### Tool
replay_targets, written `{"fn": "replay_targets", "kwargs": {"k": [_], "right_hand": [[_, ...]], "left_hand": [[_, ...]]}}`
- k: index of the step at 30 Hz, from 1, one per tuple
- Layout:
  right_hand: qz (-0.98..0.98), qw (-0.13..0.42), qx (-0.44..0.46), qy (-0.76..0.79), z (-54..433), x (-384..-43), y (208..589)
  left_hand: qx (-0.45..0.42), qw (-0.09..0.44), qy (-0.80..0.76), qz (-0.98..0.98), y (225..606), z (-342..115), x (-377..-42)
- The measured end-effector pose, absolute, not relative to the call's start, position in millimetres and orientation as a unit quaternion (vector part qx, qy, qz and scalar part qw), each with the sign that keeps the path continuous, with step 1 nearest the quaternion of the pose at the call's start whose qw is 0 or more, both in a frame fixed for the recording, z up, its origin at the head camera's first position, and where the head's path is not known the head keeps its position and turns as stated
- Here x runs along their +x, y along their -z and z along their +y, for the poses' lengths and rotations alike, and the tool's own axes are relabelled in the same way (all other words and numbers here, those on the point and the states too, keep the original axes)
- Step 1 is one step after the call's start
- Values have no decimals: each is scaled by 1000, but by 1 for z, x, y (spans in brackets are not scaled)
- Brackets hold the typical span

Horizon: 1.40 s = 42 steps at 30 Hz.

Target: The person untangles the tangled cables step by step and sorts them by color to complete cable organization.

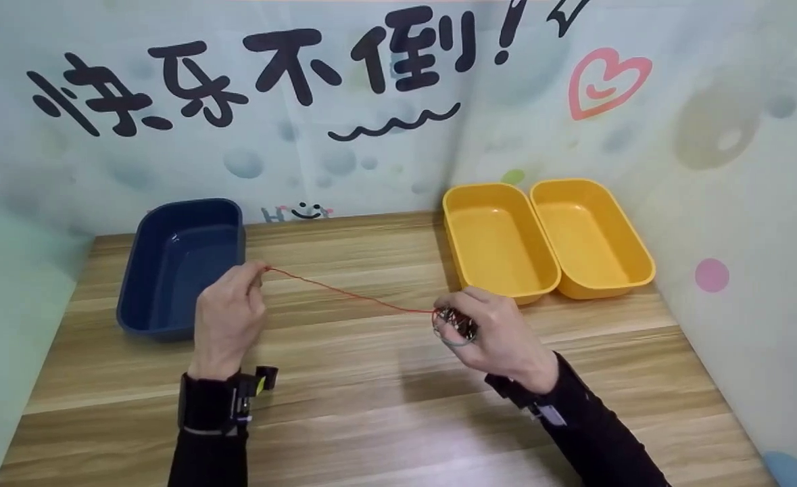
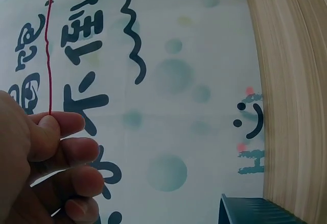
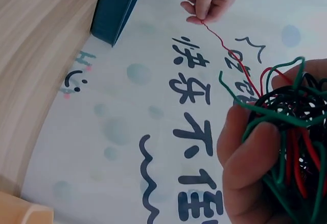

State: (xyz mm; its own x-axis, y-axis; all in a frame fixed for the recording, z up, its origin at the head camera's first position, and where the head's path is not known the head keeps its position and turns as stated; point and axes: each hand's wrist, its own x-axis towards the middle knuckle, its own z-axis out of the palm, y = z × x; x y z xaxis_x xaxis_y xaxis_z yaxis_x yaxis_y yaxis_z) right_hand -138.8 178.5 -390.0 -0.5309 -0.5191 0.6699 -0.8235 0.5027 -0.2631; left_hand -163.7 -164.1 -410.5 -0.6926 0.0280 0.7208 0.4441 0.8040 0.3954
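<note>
Between thumb and forefinger my left hand pinches the end of a thin red wire, in front of the blue bin's right side. The wire runs slightly slack across to my right hand. Fingers of that hand curl round a tangled bundle of wires, in which red, green and black strands show in the right wrist view. One green end sticks out of the bundle toward the left. In the left wrist view the red wire rises straight up from the pinching fingertips.
A dark blue bin stands at the left of the wooden table. Two yellow bins stand side by side at the back right, close beyond my right hand. A printed backdrop rises along the back edge.
</note>
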Motion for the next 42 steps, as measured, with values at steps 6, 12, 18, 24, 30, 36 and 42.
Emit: {"fn": "replay_targets", "kwargs": {"k": [6, 12, 18, 24, 30, 36, 42], "right_hand": [[-818, 263, 416, -299, 197, -151, 382], [-828, 253, 424, -264, 224, -168, 376], [-837, 253, 406, -266, 243, -184, 380], [-815, 268, 407, -315, 257, -194, 381], [-797, 266, 412, -353, 269, -198, 380], [-803, 261, 388, -369, 275, -203, 382], [-798, 275, 341, -414, 281, -199, 372]], "left_hand": [[-180, 334, 274, -884, 411, -163, -164], [-251, 277, 260, -890, 408, -161, -160], [-298, 249, 251, -886, 406, -153, -157], [-336, 185, 289, -877, 401, -146, -150], [-341, 127, 308, -879, 396, -144, -146], [-334, 110, 309, -884, 394, -146, -144], [-319, 137, 318, -882, 395, -153, -146]]}}
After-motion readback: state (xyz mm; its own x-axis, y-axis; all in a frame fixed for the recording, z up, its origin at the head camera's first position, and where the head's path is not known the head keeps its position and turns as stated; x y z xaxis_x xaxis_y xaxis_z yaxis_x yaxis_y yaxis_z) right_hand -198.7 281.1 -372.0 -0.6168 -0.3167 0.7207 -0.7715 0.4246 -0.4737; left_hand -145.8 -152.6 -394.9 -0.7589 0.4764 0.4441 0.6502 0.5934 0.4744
